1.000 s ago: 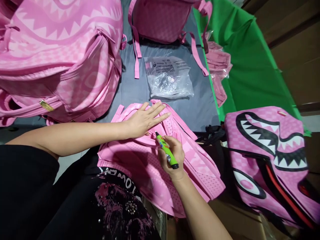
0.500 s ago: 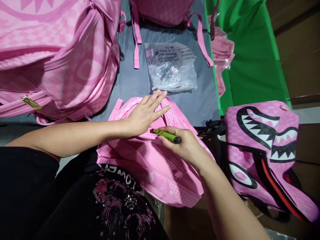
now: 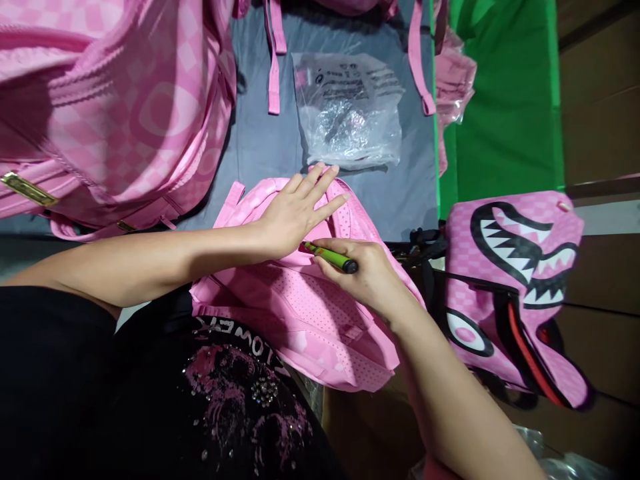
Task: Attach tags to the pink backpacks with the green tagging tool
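Note:
A pink backpack (image 3: 300, 313) lies back-side up in front of me, its perforated padding showing. My left hand (image 3: 295, 210) rests flat on its upper part with the fingers stretched out and open. My right hand (image 3: 367, 273) is closed round a green marker pen (image 3: 330, 257). The pen lies nearly level, its tip pointing left and touching the backpack just under my left palm.
A large pink checkered backpack (image 3: 110, 113) fills the upper left. A clear plastic bag (image 3: 350, 113) lies on the grey table (image 3: 260, 147) beyond my hands. Pink straps (image 3: 273, 60) hang from another backpack at the top. A pink shark-mouth backpack (image 3: 515, 280) sits right, beside green cloth (image 3: 505, 113).
My right hand swung the pen from a steep tilt to nearly level and brought its tip under my left palm. The view has tipped downward, so everything sits higher in frame.

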Action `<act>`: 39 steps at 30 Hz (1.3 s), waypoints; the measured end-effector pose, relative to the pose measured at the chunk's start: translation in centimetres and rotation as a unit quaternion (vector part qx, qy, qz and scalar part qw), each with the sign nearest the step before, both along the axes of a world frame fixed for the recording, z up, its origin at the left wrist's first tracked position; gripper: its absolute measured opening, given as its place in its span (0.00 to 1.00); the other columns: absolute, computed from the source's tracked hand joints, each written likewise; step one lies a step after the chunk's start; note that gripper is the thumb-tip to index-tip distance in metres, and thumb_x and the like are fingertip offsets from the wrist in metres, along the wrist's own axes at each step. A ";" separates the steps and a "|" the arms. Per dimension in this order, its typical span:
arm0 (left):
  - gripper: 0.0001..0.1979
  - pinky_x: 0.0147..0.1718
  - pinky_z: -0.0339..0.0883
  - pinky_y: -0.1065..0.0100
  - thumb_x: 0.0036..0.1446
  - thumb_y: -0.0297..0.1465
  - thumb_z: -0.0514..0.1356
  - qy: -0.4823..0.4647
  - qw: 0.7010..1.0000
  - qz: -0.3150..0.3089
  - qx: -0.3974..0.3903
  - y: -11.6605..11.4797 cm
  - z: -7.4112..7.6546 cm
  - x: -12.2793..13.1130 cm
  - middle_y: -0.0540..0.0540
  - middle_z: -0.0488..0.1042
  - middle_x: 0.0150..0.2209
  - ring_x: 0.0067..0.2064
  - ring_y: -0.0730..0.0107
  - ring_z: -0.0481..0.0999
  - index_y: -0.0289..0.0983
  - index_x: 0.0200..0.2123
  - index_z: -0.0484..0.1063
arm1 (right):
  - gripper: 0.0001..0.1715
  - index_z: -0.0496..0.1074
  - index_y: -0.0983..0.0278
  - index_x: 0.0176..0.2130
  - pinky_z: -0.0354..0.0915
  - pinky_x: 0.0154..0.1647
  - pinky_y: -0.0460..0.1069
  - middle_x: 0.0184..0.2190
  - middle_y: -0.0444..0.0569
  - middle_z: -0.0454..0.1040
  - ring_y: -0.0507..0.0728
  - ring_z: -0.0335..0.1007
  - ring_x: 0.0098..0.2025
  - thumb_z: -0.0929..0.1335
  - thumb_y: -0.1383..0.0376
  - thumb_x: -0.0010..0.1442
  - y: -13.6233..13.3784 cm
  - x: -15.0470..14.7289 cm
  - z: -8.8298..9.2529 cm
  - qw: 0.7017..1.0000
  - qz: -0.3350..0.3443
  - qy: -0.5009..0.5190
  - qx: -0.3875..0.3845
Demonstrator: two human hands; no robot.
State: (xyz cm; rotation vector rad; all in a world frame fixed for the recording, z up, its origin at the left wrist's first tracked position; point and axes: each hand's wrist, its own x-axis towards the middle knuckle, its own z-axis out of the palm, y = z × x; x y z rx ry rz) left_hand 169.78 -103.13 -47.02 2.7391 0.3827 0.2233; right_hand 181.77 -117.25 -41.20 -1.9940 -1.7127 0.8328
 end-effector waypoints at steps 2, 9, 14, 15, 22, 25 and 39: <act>0.33 0.67 0.43 0.40 0.62 0.22 0.50 -0.007 1.000 -0.002 -0.009 0.1 -0.1 0.0 0.38 0.40 0.74 0.74 0.42 0.40 0.40 0.70 0.53 | 0.13 0.80 0.64 0.44 0.71 0.39 0.50 0.38 0.50 0.83 0.57 0.79 0.36 0.68 0.65 0.61 0.3 0.1 0.1 1.000 0.008 -0.004 -0.009; 0.33 0.68 0.43 0.40 0.61 0.20 0.48 0.017 0.999 -0.012 -0.025 0.4 0.7 0.0 0.38 0.42 0.74 0.74 0.40 0.40 0.37 0.69 0.55 | 0.11 0.80 0.64 0.42 0.69 0.36 0.49 0.36 0.49 0.83 0.57 0.78 0.33 0.69 0.65 0.61 0.9 0.1 0.6 0.999 0.026 -0.029 -0.033; 0.34 0.67 0.45 0.39 0.60 0.19 0.49 0.035 0.999 -0.011 -0.026 0.4 1.1 0.0 0.39 0.42 0.74 0.74 0.40 0.40 0.38 0.69 0.56 | 0.10 0.80 0.63 0.41 0.68 0.38 0.50 0.37 0.49 0.83 0.58 0.79 0.35 0.69 0.67 0.61 1.1 -0.4 0.7 0.997 0.025 -0.067 -0.033; 0.34 0.67 0.45 0.39 0.60 0.19 0.48 0.033 0.999 -0.012 -0.023 0.3 1.0 0.0 0.39 0.42 0.74 0.74 0.40 0.40 0.38 0.69 0.56 | 0.09 0.80 0.63 0.41 0.68 0.39 0.51 0.37 0.49 0.83 0.58 0.79 0.35 0.69 0.67 0.61 1.1 -0.5 0.7 0.996 0.024 -0.081 -0.033; 0.36 0.68 0.44 0.40 0.59 0.20 0.49 0.012 1.000 -0.016 -0.022 0.4 0.4 -0.1 0.41 0.41 0.74 0.74 0.41 0.39 0.38 0.70 0.53 | 0.08 0.80 0.61 0.39 0.69 0.40 0.53 0.37 0.49 0.83 0.60 0.80 0.36 0.69 0.66 0.61 1.2 -0.9 0.6 0.991 0.013 -0.128 -0.033; 0.36 0.68 0.44 0.41 0.59 0.19 0.50 0.029 0.999 -0.016 -0.024 0.4 0.8 -0.1 0.41 0.40 0.74 0.74 0.42 0.38 0.38 0.70 0.53 | 0.08 0.80 0.62 0.39 0.70 0.41 0.53 0.36 0.49 0.83 0.60 0.80 0.36 0.69 0.66 0.60 1.2 -1.0 0.4 0.993 0.007 -0.118 -0.024; 0.37 0.68 0.45 0.41 0.58 0.22 0.52 0.031 0.999 -0.011 0.005 0.3 0.4 -0.1 0.43 0.43 0.74 0.74 0.42 0.39 0.39 0.71 0.52 | 0.05 0.78 0.61 0.35 0.66 0.45 0.56 0.34 0.48 0.83 0.61 0.79 0.37 0.70 0.66 0.59 0.9 -1.9 -0.2 0.988 -0.031 -0.150 0.014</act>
